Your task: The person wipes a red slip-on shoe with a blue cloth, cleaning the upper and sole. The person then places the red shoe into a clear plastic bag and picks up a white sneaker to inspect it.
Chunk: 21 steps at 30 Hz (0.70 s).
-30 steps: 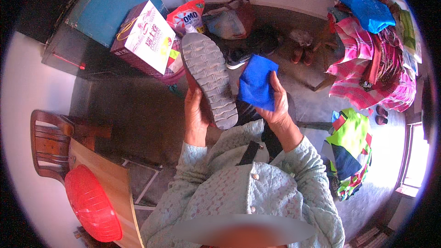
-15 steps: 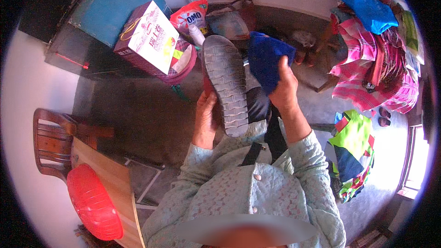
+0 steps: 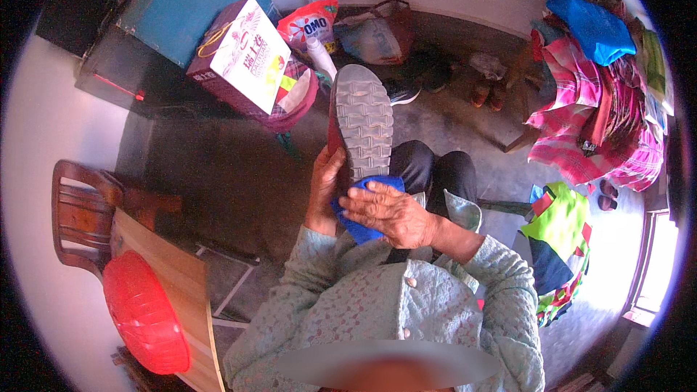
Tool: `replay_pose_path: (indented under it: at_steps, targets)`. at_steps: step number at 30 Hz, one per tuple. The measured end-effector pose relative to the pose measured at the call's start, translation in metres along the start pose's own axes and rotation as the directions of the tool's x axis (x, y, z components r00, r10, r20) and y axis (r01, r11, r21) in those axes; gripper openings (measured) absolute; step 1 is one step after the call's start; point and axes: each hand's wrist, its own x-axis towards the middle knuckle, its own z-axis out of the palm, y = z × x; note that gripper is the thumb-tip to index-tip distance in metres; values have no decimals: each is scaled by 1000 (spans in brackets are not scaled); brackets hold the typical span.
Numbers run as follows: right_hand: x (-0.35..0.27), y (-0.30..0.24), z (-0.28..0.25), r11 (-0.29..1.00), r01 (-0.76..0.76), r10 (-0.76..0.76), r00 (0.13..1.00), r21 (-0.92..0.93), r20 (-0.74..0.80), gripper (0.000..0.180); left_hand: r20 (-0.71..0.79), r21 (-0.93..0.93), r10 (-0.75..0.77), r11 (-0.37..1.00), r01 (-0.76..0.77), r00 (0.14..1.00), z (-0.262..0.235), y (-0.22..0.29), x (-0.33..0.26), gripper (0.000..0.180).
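The sole (image 3: 365,120) of my shoe is grey, patterned with rows of wavy, interlocking tread; its upper (image 3: 334,129) shows dark red along the left. My cloth (image 3: 356,231) is plain deep blue. My jacket (image 3: 356,297) is pale grey-green with a mottled, lacy pattern, my trousers (image 3: 454,173) black. Near left, the basket (image 3: 141,312) is bright red; far right, the checked fabric (image 3: 559,138) is pink and white.

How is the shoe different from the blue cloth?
The shoe shows a grey sole with bumpy tread, while the blue cloth is plain bright blue.
The shoe is long and keeps its shape, but the cloth is bent and partly hidden under the right hand.
The left hand holds the shoe; the right hand has the cloth.
Both are in the person's hands.
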Motion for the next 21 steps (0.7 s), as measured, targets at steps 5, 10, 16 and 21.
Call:
replay_pose_path:
  at_steps: [5,10,16,21]
  targets:
    - [-5,7,-10,971,173,-167,985,-167,46,55,-10,-135,-24,991,23,1000,23,6,2,39]
    - [12,32,-55,924,113,-146,987,-366,-64,52,161,-192,-157,963,187,974,-6,-1,-1,38]
    - [33,57,-94,938,-196,105,947,-286,-305,68,96,-170,-114,977,129,989,19,-4,-2,39]
    - [26,22,-39,976,-48,20,991,-213,-130,65,112,-271,-156,945,181,981,-22,-8,0,34]
